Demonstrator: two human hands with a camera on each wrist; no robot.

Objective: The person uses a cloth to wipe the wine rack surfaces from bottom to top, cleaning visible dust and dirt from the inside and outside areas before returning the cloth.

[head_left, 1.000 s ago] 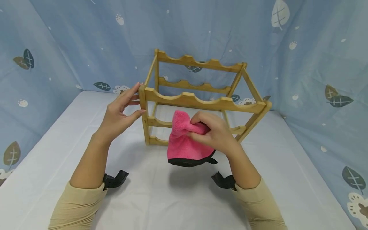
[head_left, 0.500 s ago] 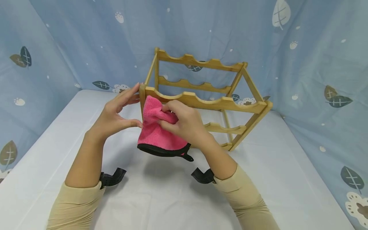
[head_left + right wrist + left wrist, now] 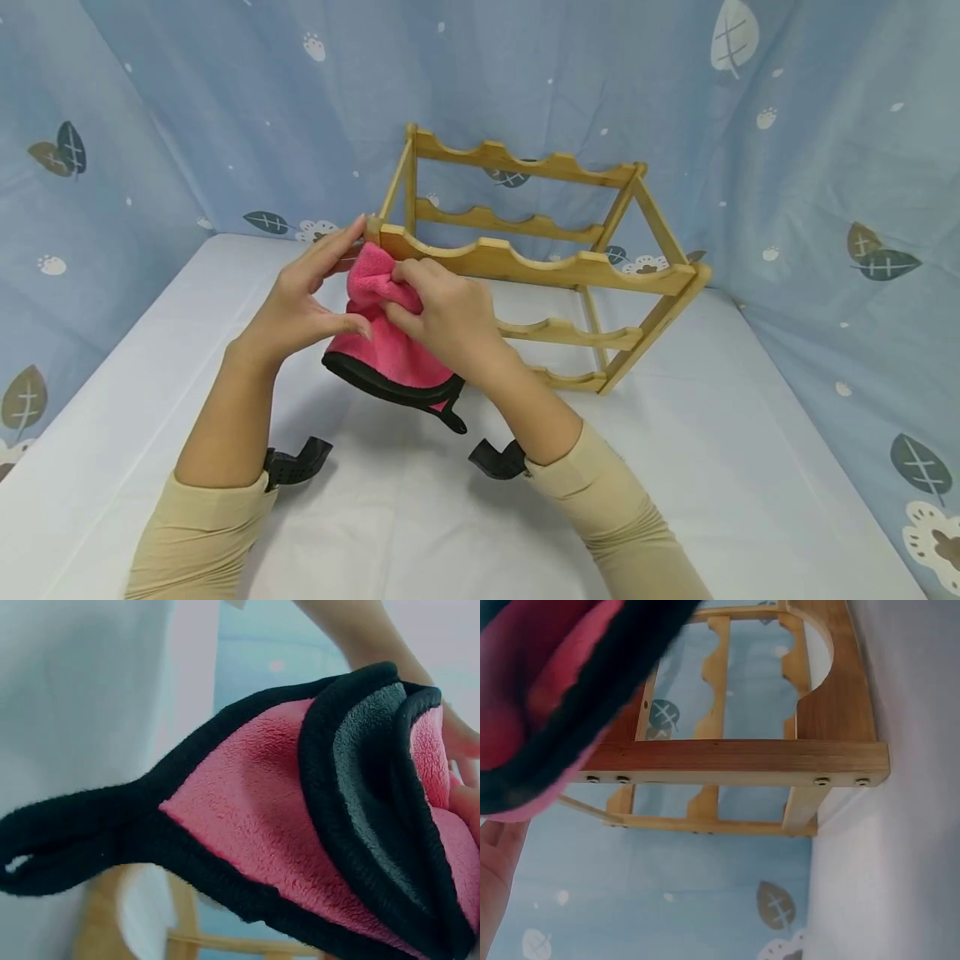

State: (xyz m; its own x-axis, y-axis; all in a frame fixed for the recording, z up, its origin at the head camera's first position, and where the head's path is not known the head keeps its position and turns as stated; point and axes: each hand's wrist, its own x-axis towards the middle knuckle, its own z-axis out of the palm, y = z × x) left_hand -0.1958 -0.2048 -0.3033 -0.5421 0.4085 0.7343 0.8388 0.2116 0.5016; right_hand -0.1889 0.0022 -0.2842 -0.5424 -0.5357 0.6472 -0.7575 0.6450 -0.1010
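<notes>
A wooden wine rack [image 3: 517, 265] with scalloped rails stands on the white surface. My left hand [image 3: 296, 300] touches the top of its front left post with fairly straight fingertips, its thumb spread apart in front of the cloth. In a fold, my right hand [image 3: 450, 317] pinches a bunched pink cleaning cloth [image 3: 397, 354] against that same post, hiding most of the post. Black edging and a hanging loop [image 3: 67, 825] show on the cloth in the right wrist view, along with a grey underside. The left wrist view has the rack's side bar [image 3: 727, 754] close up.
A white cloth-covered tabletop [image 3: 750, 467] lies under the rack. Behind and at both sides hangs a blue curtain [image 3: 300, 125] with leaf and paw prints. Black wrist mounts [image 3: 300, 462] stick out from both sleeves.
The right hand has carried the pink cloth leftward from in front of the rack's middle to its front left post. The left hand stays at the post, its thumb lower and off the wood.
</notes>
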